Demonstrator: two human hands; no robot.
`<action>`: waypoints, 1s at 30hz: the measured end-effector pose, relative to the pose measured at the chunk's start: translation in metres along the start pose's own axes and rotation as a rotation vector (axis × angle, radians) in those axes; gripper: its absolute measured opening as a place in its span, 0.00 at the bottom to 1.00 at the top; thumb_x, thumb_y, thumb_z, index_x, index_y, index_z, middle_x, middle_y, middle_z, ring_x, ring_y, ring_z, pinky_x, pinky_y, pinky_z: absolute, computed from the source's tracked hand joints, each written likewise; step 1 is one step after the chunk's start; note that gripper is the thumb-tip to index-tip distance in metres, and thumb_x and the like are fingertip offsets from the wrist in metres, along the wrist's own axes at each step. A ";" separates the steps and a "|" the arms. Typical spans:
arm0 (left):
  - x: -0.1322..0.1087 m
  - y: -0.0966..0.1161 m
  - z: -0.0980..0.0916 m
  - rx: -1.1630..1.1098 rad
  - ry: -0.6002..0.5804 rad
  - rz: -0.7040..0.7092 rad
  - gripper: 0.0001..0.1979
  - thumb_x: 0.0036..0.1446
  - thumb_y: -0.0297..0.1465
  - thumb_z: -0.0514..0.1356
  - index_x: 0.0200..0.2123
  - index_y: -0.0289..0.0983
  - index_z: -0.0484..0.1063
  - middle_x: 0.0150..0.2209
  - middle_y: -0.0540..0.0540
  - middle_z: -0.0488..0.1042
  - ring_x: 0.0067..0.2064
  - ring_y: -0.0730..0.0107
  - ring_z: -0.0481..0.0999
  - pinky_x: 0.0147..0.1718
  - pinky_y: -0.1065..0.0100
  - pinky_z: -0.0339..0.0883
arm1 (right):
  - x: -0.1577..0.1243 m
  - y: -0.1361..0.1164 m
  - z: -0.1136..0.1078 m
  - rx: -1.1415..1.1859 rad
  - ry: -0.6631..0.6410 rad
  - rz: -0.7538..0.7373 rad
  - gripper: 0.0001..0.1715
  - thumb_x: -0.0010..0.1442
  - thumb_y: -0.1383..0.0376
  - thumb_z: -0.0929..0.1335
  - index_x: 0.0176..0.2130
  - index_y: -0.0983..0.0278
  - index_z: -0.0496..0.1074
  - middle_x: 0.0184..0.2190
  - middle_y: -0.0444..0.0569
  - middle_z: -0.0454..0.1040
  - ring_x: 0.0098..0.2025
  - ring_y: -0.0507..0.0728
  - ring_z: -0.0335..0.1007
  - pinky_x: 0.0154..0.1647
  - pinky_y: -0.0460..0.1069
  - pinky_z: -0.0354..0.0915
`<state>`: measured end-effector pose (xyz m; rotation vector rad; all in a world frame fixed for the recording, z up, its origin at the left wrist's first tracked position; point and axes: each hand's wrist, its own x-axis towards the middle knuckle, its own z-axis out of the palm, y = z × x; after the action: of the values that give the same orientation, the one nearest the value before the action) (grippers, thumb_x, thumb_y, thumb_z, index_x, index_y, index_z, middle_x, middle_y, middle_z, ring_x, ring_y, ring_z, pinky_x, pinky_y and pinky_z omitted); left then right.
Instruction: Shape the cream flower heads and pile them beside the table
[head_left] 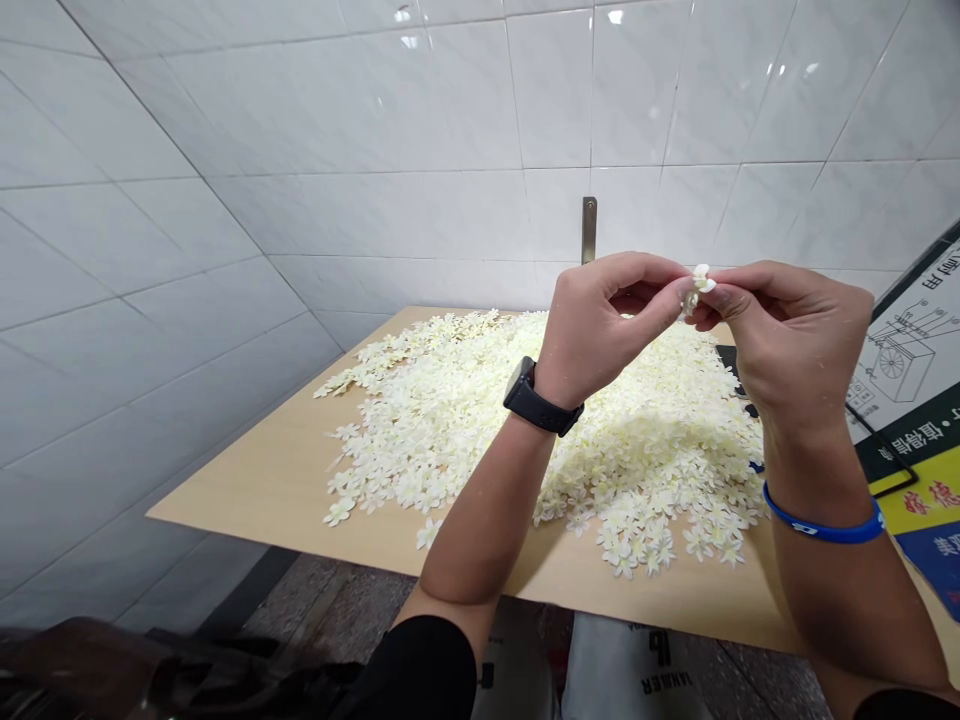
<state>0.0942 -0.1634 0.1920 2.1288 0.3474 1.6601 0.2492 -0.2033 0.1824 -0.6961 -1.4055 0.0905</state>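
Note:
Both hands are raised over a wide heap of small white flowers [450, 410] with pale yellow middles. My left hand [611, 320], with a black watch on the wrist, pinches a small white flower piece [702, 280] between thumb and forefinger. From the other side my right hand [787, 330], a blue band on its wrist, pinches the same piece, so the fingertips nearly touch. Whether the piece is one flower or several together cannot be made out. The other fingers of each hand are curled in.
The heap lies on a tan board [247, 490]. White tiled walls stand behind and to the left, with a metal bracket [589, 230] beyond the board. At the right are a printed box [915, 370] and a black wire frame [885, 450].

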 end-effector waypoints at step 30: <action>0.003 0.004 -0.008 -0.119 -0.139 -0.125 0.14 0.63 0.41 0.66 0.34 0.35 0.77 0.31 0.48 0.79 0.32 0.75 0.80 0.33 0.71 0.77 | 0.004 -0.006 -0.007 -0.004 -0.080 0.040 0.06 0.58 0.63 0.76 0.29 0.55 0.81 0.23 0.42 0.77 0.26 0.54 0.74 0.28 0.53 0.72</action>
<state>0.0865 -0.1645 0.1978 2.0757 0.3234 1.4196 0.2540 -0.2090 0.1887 -0.7311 -1.4685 0.1481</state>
